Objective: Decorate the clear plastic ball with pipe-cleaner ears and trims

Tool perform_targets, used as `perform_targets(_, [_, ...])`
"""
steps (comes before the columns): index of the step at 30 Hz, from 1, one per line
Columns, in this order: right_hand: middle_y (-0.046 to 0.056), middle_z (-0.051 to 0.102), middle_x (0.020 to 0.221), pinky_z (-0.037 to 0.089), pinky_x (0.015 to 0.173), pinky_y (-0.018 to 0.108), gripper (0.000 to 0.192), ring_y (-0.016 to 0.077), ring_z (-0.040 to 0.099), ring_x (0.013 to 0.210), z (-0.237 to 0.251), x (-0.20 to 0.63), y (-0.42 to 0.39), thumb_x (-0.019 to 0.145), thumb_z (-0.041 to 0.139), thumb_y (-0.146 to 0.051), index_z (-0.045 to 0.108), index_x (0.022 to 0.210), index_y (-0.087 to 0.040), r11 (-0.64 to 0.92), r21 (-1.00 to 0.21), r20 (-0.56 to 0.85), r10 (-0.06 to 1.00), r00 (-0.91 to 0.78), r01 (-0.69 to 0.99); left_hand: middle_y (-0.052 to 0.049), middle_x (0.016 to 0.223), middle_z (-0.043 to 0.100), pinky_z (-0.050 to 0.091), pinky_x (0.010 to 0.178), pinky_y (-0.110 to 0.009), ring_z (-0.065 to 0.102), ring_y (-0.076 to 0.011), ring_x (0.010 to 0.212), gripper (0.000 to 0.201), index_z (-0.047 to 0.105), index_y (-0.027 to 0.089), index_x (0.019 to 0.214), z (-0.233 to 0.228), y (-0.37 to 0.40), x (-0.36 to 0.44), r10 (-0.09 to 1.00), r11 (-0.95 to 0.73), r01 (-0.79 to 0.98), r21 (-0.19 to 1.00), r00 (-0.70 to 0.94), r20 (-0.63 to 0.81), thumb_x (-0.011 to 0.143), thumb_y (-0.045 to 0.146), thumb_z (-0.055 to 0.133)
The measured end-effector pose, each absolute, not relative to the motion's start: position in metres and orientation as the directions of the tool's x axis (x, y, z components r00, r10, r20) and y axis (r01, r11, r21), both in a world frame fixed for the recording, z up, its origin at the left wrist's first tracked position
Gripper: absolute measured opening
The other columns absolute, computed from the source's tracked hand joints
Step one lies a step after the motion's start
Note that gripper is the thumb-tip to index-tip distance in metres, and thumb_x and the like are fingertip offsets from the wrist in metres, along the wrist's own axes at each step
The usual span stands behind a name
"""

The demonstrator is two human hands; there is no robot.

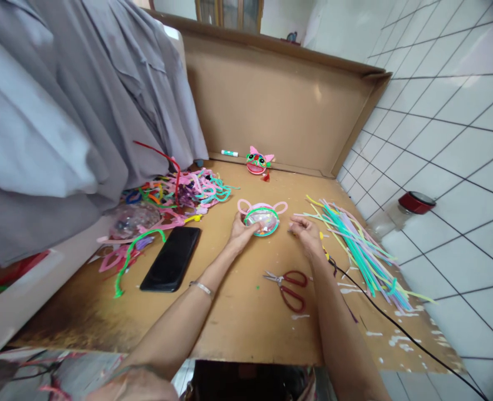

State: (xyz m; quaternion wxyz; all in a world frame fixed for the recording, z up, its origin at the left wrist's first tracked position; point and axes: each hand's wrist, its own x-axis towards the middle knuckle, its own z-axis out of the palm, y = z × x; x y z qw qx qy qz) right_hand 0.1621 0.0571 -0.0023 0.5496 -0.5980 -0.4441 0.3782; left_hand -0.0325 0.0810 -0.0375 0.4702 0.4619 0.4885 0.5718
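Observation:
My left hand [242, 233] grips the left side of a round craft piece [263, 221], its thumb lying over the front. The piece has a green rim, a clear, shiny middle with small coloured specks and two pink pipe-cleaner ears on top. A short gap to the right, my right hand [305, 233] has its fingers pinched together; a small pinkish bit seems to show at the tips, too small to name. Beside that wrist lies a yellow object [325, 245] with a black cable, partly hidden by the hand. Red-handled scissors [288, 287] rest on the table between my forearms.
Pipe cleaners [355, 250] lie in a bundle at right, with a tangled pile [188, 189] at left. A black phone [171, 259] lies near my left forearm. A finished-looking animal face [258, 161] and glue stick [230, 153] sit by the cardboard wall [280, 100]. A red-lidded jar [415, 203] stands right.

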Motion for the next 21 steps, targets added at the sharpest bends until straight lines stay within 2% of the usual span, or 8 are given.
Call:
perform_targets(3, [0.001, 0.064, 0.064, 0.045, 0.059, 0.029, 0.04, 0.0137, 0.054, 0.058, -0.006, 0.156, 0.057, 0.052, 0.072, -0.043, 0.069, 0.082, -0.016, 0.029, -0.991, 0.065, 0.959, 0.276, 0.131, -0.011, 0.12, 0.061, 0.047, 0.094, -0.033, 0.06, -0.0211, 0.109, 0.07, 0.048, 0.016, 0.117, -0.038, 0.086, -0.032, 0.974, -0.118, -0.014, 0.993, -0.196, 0.113, 0.057, 0.034, 0.079])
perform_targets(9, [0.005, 0.071, 0.076, 0.05, 0.066, 0.032, 0.044, 0.0181, 0.062, 0.065, -0.016, 0.143, 0.056, 0.059, 0.067, -0.046, 0.071, 0.09, -0.015, 0.06, -0.979, 0.106, 0.966, 0.235, 0.196, -0.009, 0.114, 0.064, 0.047, 0.092, -0.035, 0.063, -0.0224, 0.102, 0.067, 0.05, 0.018, 0.112, -0.026, 0.077, -0.028, 0.972, -0.132, 0.147, 0.98, -0.174, 0.157, 0.055, 0.034, 0.081])
perform_targets(12, [0.009, 0.075, 0.088, 0.053, 0.078, 0.037, 0.046, 0.0233, 0.068, 0.079, -0.023, 0.139, 0.056, 0.067, 0.062, -0.049, 0.071, 0.096, -0.015, 0.105, -0.96, 0.167, 0.958, 0.233, 0.259, -0.01, 0.114, 0.064, 0.047, 0.092, -0.036, 0.062, -0.0228, 0.103, 0.065, 0.05, 0.017, 0.111, -0.027, 0.076, -0.027, 0.972, -0.147, 0.128, 0.981, -0.167, 0.167, 0.056, 0.033, 0.08])
perform_targets(16, [0.01, 0.074, 0.108, 0.051, 0.091, 0.04, 0.046, 0.0261, 0.067, 0.1, -0.032, 0.134, 0.058, 0.077, 0.057, -0.05, 0.07, 0.107, -0.017, 0.213, -0.925, 0.273, 0.948, 0.162, 0.315, -0.008, 0.11, 0.065, 0.048, 0.092, -0.035, 0.063, -0.0217, 0.102, 0.06, 0.051, 0.018, 0.11, -0.038, 0.082, -0.026, 0.971, -0.16, 0.038, 0.986, -0.174, 0.165, 0.058, 0.031, 0.079])
perform_targets(21, [0.008, 0.072, 0.114, 0.052, 0.093, 0.042, 0.044, 0.0254, 0.066, 0.106, -0.039, 0.133, 0.06, 0.085, 0.054, -0.046, 0.065, 0.119, -0.021, 0.282, -0.889, 0.343, 0.932, 0.116, 0.362, -0.005, 0.105, 0.066, 0.048, 0.091, -0.033, 0.064, -0.0208, 0.098, 0.06, 0.054, 0.019, 0.107, -0.052, 0.089, -0.024, 0.966, -0.181, -0.01, 0.983, -0.191, 0.175, 0.055, 0.029, 0.082])
